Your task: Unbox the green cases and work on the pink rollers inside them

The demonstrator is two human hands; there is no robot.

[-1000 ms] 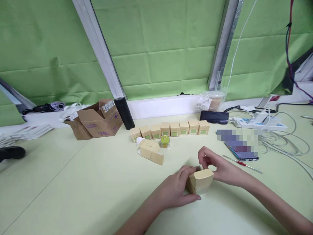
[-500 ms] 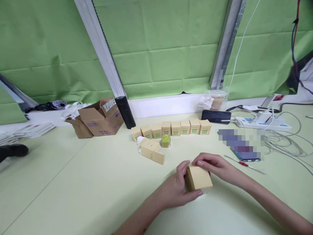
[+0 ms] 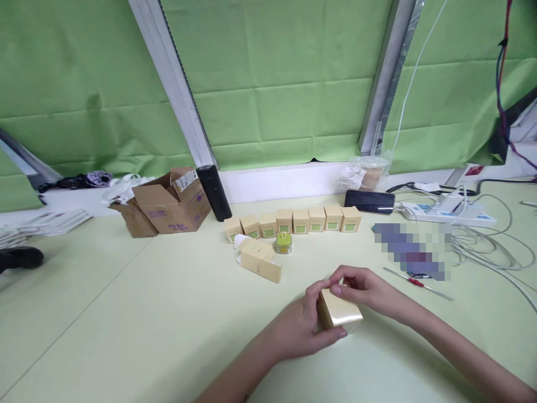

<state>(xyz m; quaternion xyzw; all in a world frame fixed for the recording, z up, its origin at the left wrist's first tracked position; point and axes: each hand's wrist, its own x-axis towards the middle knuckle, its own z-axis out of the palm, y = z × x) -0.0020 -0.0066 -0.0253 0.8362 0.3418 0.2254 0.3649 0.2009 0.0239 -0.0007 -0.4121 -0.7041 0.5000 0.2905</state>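
Note:
A small tan box (image 3: 342, 311) is held low over the table, right of the centre. My left hand (image 3: 308, 320) wraps round its left side, thumb along the near edge and fingers at the far corner. My right hand (image 3: 356, 285) has its fingers bent at the far edge of the box's top, near the left fingertips; whether it pinches a flap is too small to tell. Beyond them stand a small green-lidded jar (image 3: 284, 243) and an opened tan carton (image 3: 260, 262) lying on its side. Behind these is a row of several small tan boxes (image 3: 301, 221) with green labels.
A cardboard box (image 3: 174, 207) and a black bottle (image 3: 214, 193) stand at the back left. On the right lie a black phone (image 3: 370, 201), a red-handled screwdriver (image 3: 416, 282), a power strip (image 3: 447, 211) and loose cables (image 3: 486, 246).
The box in my hands has tipped slightly, and its top now catches a bright glare. My right fingers have shifted a little along its far edge. The view has moved slightly.

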